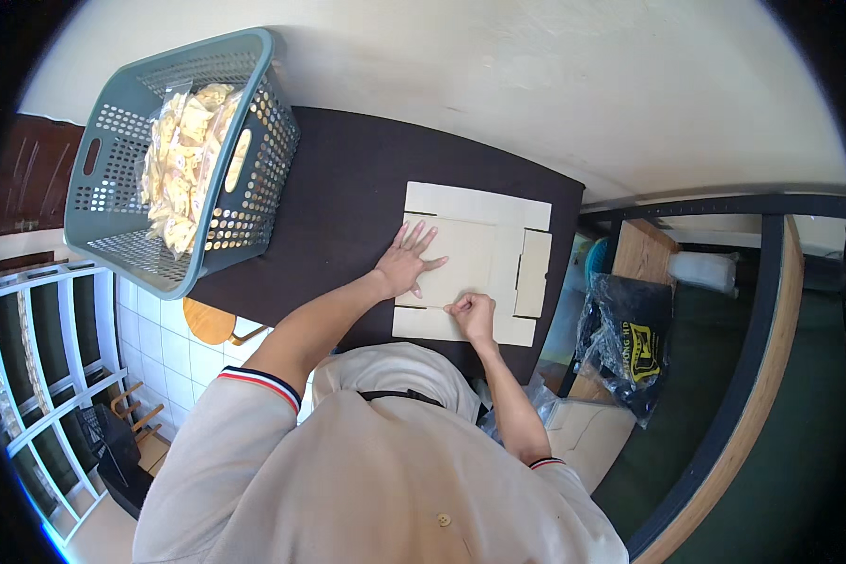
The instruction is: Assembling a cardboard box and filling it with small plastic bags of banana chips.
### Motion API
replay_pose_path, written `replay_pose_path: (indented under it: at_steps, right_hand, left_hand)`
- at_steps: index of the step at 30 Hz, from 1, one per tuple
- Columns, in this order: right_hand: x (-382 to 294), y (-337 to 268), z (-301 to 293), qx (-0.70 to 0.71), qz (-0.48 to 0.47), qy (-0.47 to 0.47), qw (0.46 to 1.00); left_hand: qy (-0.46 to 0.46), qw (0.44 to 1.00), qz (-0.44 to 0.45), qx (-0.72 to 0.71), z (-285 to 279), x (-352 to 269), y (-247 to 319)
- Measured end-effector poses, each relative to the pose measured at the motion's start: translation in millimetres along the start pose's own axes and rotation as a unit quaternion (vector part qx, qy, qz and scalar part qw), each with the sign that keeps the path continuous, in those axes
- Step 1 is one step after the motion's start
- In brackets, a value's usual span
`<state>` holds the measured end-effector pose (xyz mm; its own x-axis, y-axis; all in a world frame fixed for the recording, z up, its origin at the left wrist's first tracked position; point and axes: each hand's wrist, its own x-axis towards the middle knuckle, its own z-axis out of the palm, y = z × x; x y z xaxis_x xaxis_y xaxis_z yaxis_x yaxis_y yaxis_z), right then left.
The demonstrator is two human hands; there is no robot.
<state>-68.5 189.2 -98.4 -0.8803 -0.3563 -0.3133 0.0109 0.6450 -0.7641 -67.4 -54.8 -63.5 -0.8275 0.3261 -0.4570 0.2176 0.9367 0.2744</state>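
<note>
A flat die-cut cardboard box blank [465,247] lies unfolded on the dark tabletop [345,183]. Slots and crease lines run across it, and a narrow flap [533,273] is at its right side. My left hand [410,262] rests palm down on the blank's left part, fingers spread. Near the front crease, my right hand [474,314] touches the cardboard with its fingers curled and fingertips pinched together. Whether anything thin is between those fingertips cannot be made out.
A grey-green perforated plastic basket [282,162] holding bagged yellow pieces stands on the table's left. A white wall [465,84] borders the back. To the right are a metal-and-wood frame [772,317] and a black plastic bag [624,331]. An orange stool [208,321] is at lower left.
</note>
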Motion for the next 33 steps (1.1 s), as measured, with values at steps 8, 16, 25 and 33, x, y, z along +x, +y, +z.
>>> replay_pose_path:
  at_steps: [8,16,25,33]
  right_hand:
    - [-5,-29,44,0.021,0.023,-0.003,1.000]
    - [-9,-35,70,0.040,0.016,0.018,0.999]
    - [-13,-67,113,0.065,0.011,0.060,0.996]
    - [-15,-75,109,0.058,-0.022,0.041,0.997]
  left_hand:
    - [0.011,1.000,-0.006,-0.015,2,-4,0]
    - [0.006,0.999,-0.011,-0.032,-2,-7,-2]
    - [-0.008,1.000,-0.015,-0.015,-8,-4,3]
    - [0.015,1.000,-0.012,0.006,9,-1,0]
